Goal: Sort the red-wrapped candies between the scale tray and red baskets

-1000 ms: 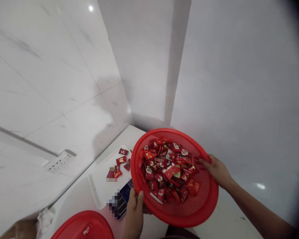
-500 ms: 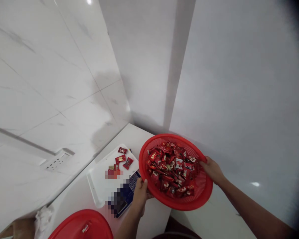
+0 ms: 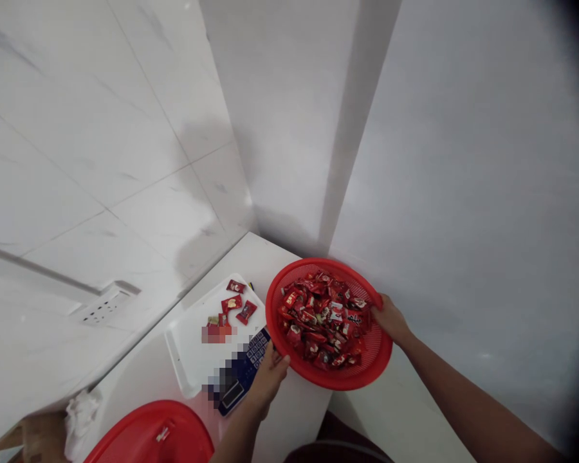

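Note:
A red plastic basket (image 3: 382, 366) with mesh walls holds a heap of red-wrapped candies (image 3: 323, 321). My right hand (image 3: 390, 319) grips its right rim, fingers partly hidden by the basket. At the lower left of the rim is my left hand (image 3: 269, 379), thumb and fingers apart, the tips close against the outer edge with nothing between them. Beside that hand lies a blue scale (image 3: 255, 354) with number keys and a display, partly blurred out. Its white tray (image 3: 186, 360) carries several loose candies (image 3: 231, 302).
A second red basket or lid (image 3: 149, 431) with a single wrapper on it stands at the lower left of the white table (image 3: 265, 251). Crumpled white plastic (image 3: 80, 411) and a cardboard box (image 3: 43, 437) are at the left edge. Walls rise close behind; a socket strip (image 3: 103, 305) is on the left.
The candy basket has shifted slightly left with my right hand on it. My left thumb and fingers have come off the rim where they held it before.

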A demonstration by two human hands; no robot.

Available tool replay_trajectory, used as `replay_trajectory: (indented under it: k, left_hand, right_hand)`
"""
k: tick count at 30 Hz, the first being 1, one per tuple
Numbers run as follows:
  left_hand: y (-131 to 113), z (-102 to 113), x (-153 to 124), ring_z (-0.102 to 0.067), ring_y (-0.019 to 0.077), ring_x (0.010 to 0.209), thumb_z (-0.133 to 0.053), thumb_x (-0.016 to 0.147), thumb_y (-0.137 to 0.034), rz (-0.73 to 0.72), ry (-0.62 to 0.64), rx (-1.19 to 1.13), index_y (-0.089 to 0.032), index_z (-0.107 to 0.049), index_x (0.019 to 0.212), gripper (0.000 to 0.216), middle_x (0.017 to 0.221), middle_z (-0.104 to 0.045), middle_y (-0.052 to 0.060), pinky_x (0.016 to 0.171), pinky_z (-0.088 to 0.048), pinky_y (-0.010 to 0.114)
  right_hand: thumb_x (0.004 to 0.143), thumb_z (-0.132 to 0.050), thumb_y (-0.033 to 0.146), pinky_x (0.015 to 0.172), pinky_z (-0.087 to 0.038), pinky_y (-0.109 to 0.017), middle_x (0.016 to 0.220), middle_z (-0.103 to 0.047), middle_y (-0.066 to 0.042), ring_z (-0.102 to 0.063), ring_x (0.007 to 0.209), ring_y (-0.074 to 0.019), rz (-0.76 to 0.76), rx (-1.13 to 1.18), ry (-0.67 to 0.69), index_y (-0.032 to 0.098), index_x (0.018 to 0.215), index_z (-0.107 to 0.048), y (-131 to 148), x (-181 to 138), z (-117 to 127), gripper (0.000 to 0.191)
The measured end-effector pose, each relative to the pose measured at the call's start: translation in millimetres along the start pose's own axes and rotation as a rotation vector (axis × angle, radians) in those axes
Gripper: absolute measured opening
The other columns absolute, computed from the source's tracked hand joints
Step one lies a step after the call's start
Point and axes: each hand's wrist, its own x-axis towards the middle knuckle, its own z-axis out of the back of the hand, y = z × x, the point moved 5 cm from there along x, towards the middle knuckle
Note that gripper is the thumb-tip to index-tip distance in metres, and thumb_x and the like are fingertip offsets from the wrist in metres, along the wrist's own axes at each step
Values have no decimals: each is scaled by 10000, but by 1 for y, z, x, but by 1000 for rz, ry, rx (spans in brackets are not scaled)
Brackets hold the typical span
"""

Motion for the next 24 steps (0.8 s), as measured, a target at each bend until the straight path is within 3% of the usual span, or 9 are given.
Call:
replay_trajectory:
  k: [2,5,7,9,13,16,19,24]
  left_hand:
    - [6,3,-3,-411,228,1209,-571,713,-495,33,-17,26,-269,-144,1385,828,1386,-393,99,876,-388,329]
    - [14,9,-7,-425,239,1185,-586,666,-557,31,-52,49,-230,-99,1393,934,1371,-396,138,862,-384,337]
    - [17,10,-11,-427,252,1179,-587,655,-574,-3,-64,56,-203,-134,1387,938,1354,-408,166,863,-382,345]
    - [17,10,-17,-428,258,1177,-593,659,-565,-27,-78,57,-199,-207,1367,886,1327,-434,176,866,-381,348]
    - [20,10,-31,-495,240,1086,-594,686,-519,-8,-100,66,-219,-322,1307,741,1255,-498,159,842,-396,351]
    - [21,10,-41,-530,220,1016,-589,692,-514,3,-107,60,-200,-359,1277,703,1200,-525,152,824,-409,341]
    - [18,13,-50,-541,223,993,-598,682,-521,5,-124,50,-174,-406,1231,677,1147,-545,153,821,-419,345]
    - [-1,11,-63,-568,220,927,-597,702,-487,-48,-132,16,-156,-500,1093,521,1010,-583,122,816,-428,366]
  right_hand:
    - [760,-418,238,881,-391,-398,1217,-527,-173,-495,1104,-298,37,-43,-80,97,1248,-423,14,-1,3,508]
    - [815,-358,206,983,-300,-380,1274,-487,-141,-395,1202,-255,323,-160,-129,118,1239,-447,58,-14,-4,442]
    - [851,-319,199,957,-323,-330,1176,-571,-118,-474,1113,-218,542,-246,59,143,1137,-550,91,-27,-28,372]
    - [837,-370,179,902,-354,-309,1027,-653,-78,-544,986,-200,618,-279,206,200,994,-639,113,-36,-52,312]
    - [737,-453,51,915,-296,-422,1151,-604,-102,-494,1058,-262,620,-309,288,222,957,-670,135,-38,-85,353]
    - [739,-445,37,925,-252,-484,1169,-585,-132,-457,1100,-291,593,-286,296,207,921,-673,140,-32,-91,338]
    - [755,-456,63,948,-234,-481,1079,-623,-137,-448,1115,-284,561,-216,285,182,907,-650,141,-28,-83,274]
    - [814,-482,309,756,-425,-328,901,-653,-86,-588,848,-208,480,-38,315,161,950,-565,146,-48,-55,217]
